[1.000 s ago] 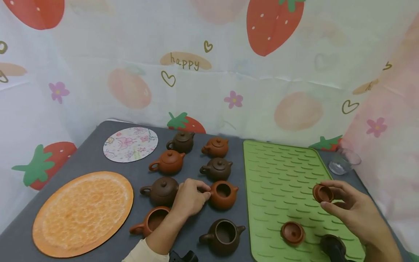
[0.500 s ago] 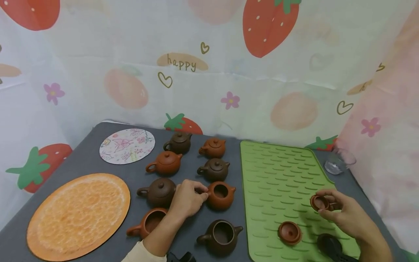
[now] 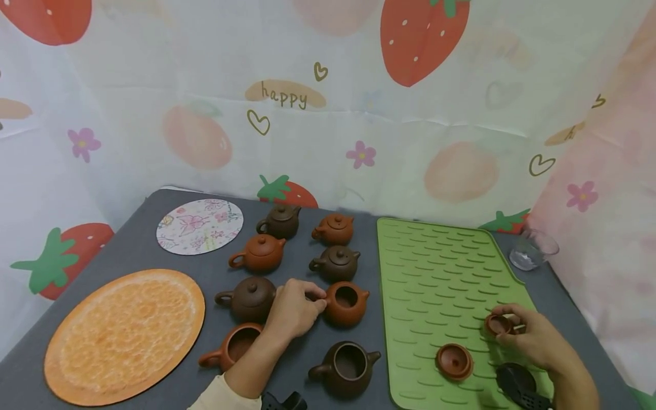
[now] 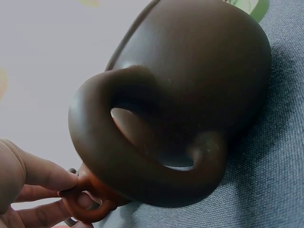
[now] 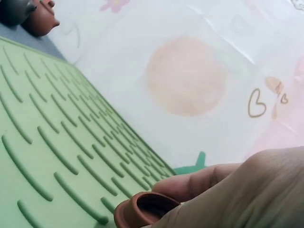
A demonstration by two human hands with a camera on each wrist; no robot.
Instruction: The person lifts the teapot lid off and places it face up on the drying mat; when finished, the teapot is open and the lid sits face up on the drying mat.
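In the head view my left hand (image 3: 296,307) reaches between the teapots and pinches the looped handle of a lidless reddish-brown teapot (image 3: 346,304). The left wrist view shows thumb and fingers on that small handle (image 4: 88,204), partly behind a big dark teapot (image 4: 199,80). Over the green mat (image 3: 430,273), my right hand (image 3: 535,336) holds a small reddish-brown teapot lid (image 3: 498,324) by its edge, hollow side up, low over the ridges. A second lid (image 3: 455,361) lies upside down on the mat, to the left of that hand.
Lidded teapots, dark brown (image 3: 279,221) and reddish (image 3: 262,253), stand in two columns. Nearer are a lidless dark teapot (image 3: 351,367) and a lidless reddish one (image 3: 241,341). Two round mats, orange (image 3: 125,336) and patterned (image 3: 200,226), lie left; a clear glass (image 3: 530,250) stands right.
My right hand has lowered the lid toward the green mat, moving slightly left and nearer to me. My left hand has stayed on the teapot handle.
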